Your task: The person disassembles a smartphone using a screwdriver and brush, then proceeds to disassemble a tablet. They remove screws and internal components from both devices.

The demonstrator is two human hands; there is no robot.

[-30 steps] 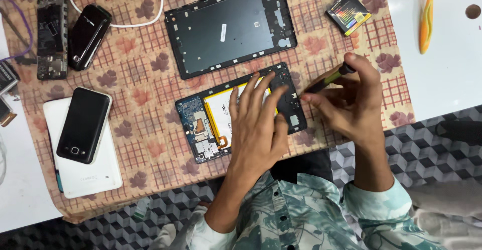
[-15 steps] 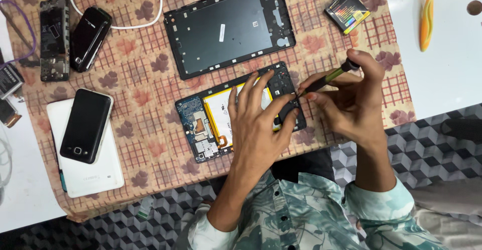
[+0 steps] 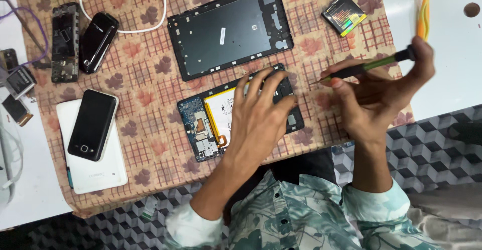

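An opened tablet [image 3: 201, 124] lies on the patterned cloth, its blue circuit board and pale battery exposed. My left hand [image 3: 261, 117] rests flat on it, fingers spread over the battery and the dark right end. My right hand [image 3: 379, 97] hovers to the right of the tablet, gripping a thin screwdriver [image 3: 369, 67] with a green and black shaft. Its tip points left, a short way off the tablet's upper right corner.
The tablet's black back cover [image 3: 231, 29] lies just beyond it. A black phone [image 3: 93, 124] sits on a white device [image 3: 93, 172] at left. Two more phones [image 3: 80, 41], a white cable [image 3: 125, 26], a small battery pack [image 3: 345, 14] and an orange tool [image 3: 426, 4] lie around.
My right hand has lifted the screwdriver up and away to the right, off the tablet's edge. My left hand has stayed pressed on the tablet.
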